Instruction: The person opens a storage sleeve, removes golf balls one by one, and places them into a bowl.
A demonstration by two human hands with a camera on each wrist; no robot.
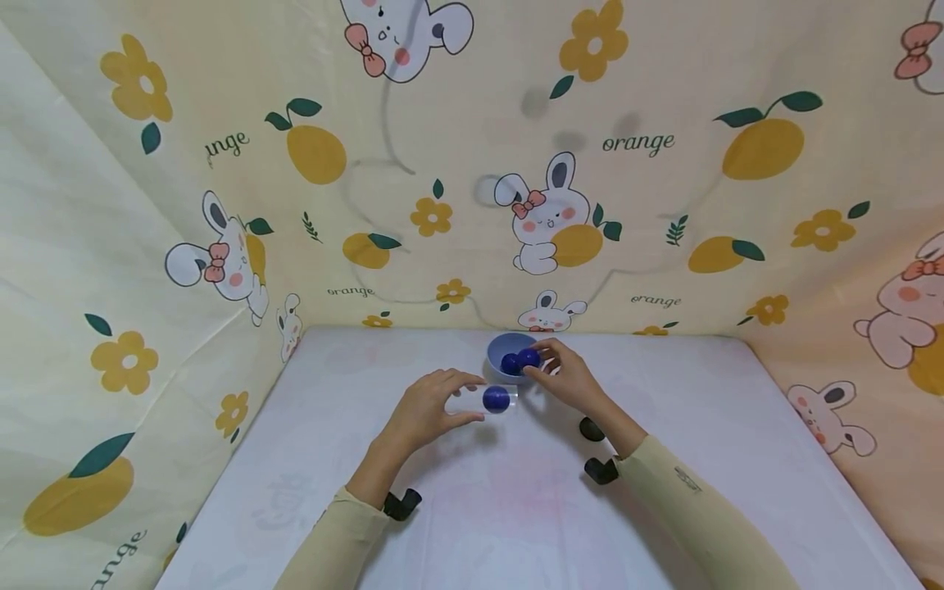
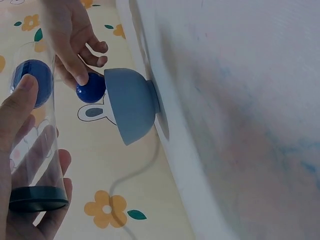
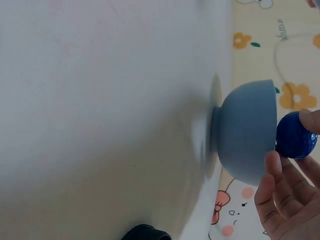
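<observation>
My left hand (image 1: 428,407) grips a clear plastic tube (image 2: 47,142) that lies roughly level in the air, with a dark cap (image 2: 37,198) at the palm end. Inside it, towards the far end, sits a blue ball (image 1: 496,399), with the thumb across the wall there in the left wrist view. Just beyond is a light-blue bowl (image 1: 499,341) on the table. At its right rim my right hand (image 1: 571,382) pinches a second blue ball (image 3: 292,137) between thumb and fingers. Another blue ball (image 1: 510,365) lies in the bowl.
A white-covered table (image 1: 509,508) spreads out below the hands. Behind it and at both sides hangs a printed cloth (image 1: 472,123) with rabbits and oranges. Black wrist mounts (image 1: 601,471) stick out below the sleeves.
</observation>
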